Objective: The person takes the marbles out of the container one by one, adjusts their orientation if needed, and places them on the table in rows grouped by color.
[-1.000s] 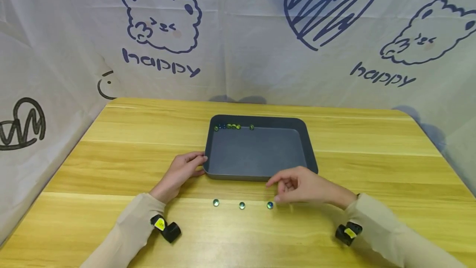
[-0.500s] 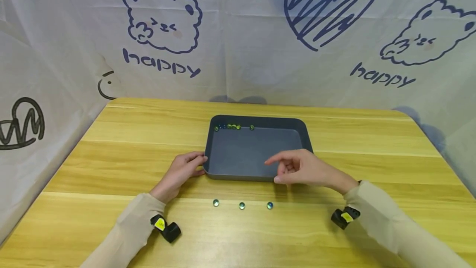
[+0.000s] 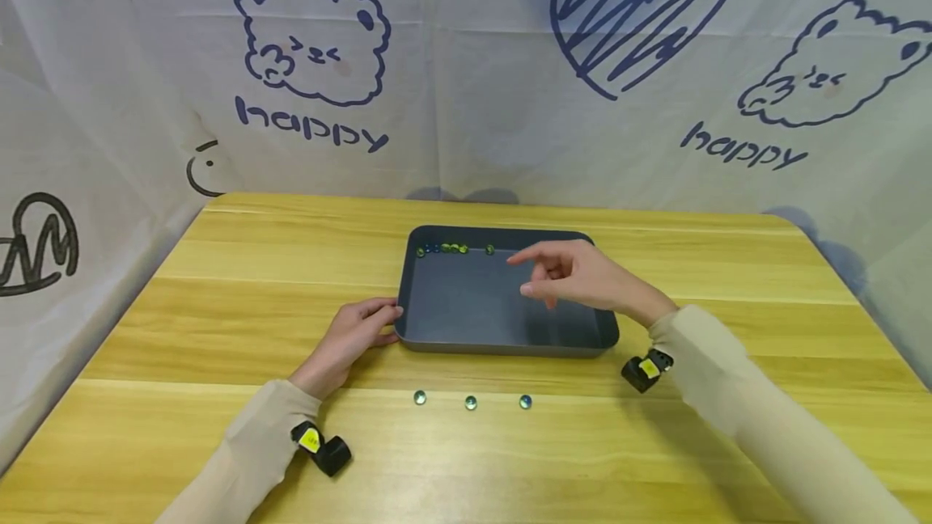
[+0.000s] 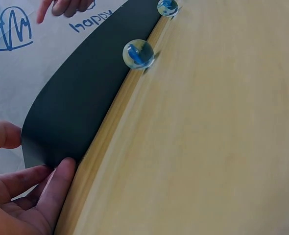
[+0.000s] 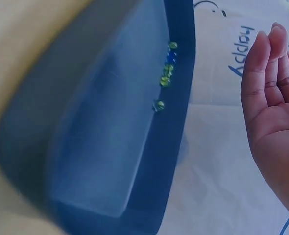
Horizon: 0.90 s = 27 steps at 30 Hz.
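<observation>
A dark grey rectangular tray (image 3: 473,306) lies on the table. My left hand (image 3: 354,335) holds its near left corner, thumb at the rim and fingers against the outer wall; in the left wrist view these fingers (image 4: 56,191) touch that corner. Above the tray's right half hovers my right hand (image 3: 575,273), index finger and thumb apart, other fingers loosely bent, nothing seen between them. Several green and blue marbles (image 3: 455,248) line the tray's back wall, with one green marble (image 3: 489,250) apart to their right. The right wrist view shows them too.
On the wooden table (image 3: 255,265), in front of the tray, three glass marbles sit in a spaced row: a left marble (image 3: 420,398), a middle marble (image 3: 471,403) and a right marble (image 3: 526,402). A white cloth (image 3: 466,103) with drawings hangs behind the table.
My right hand has risen from beside the right table marble, moving away from me over the tray. My left hand has stayed at the tray's corner, and the marbles lie as before.
</observation>
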Each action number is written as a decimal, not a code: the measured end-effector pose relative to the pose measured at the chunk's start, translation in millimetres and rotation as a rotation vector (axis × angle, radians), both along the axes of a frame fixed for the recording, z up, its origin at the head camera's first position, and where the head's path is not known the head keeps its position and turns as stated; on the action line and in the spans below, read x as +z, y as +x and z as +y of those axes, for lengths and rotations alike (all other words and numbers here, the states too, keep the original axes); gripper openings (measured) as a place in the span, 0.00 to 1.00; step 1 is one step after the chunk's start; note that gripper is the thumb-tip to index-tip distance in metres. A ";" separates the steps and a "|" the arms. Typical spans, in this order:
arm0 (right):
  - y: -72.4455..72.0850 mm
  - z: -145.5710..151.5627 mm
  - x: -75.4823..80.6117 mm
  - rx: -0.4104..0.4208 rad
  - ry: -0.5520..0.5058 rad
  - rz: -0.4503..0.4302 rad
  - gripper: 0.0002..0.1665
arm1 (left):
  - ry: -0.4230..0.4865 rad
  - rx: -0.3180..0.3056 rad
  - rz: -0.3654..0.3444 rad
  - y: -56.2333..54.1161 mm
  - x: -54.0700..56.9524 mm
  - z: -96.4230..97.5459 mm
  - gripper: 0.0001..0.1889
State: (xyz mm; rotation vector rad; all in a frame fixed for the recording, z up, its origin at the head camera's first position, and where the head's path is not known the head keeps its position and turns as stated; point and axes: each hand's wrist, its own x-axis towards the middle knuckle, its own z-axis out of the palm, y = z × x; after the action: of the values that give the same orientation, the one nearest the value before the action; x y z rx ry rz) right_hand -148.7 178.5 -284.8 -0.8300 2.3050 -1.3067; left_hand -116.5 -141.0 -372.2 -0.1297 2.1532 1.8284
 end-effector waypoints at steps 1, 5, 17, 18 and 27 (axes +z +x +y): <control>-3.7 -1.6 0.6 -0.009 0.001 0.001 0.24 | 0.000 -0.001 0.001 -0.1 -0.2 -0.1 0.23; -16.4 -9.7 2.3 -0.060 0.022 -0.005 0.26 | 0.000 -0.003 0.003 0.0 -0.3 -0.5 0.23; -43.8 -26.0 4.7 -0.093 0.067 -0.044 0.26 | 0.007 -0.002 0.003 1.0 1.6 0.6 0.24; -45.7 -26.6 5.1 -0.093 0.069 -0.048 0.27 | 0.006 -0.004 0.004 1.1 1.9 0.5 0.24; -59.6 -36.0 3.0 -0.097 0.041 -0.097 0.26 | 0.014 -0.007 0.011 2.5 3.4 0.5 0.24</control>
State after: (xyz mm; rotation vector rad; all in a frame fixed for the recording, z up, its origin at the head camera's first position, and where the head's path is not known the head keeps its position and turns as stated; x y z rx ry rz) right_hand -208.2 142.5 -281.8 -0.6346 2.3124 -1.3052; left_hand -114.0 -140.4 -368.7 -0.1083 2.1450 1.8445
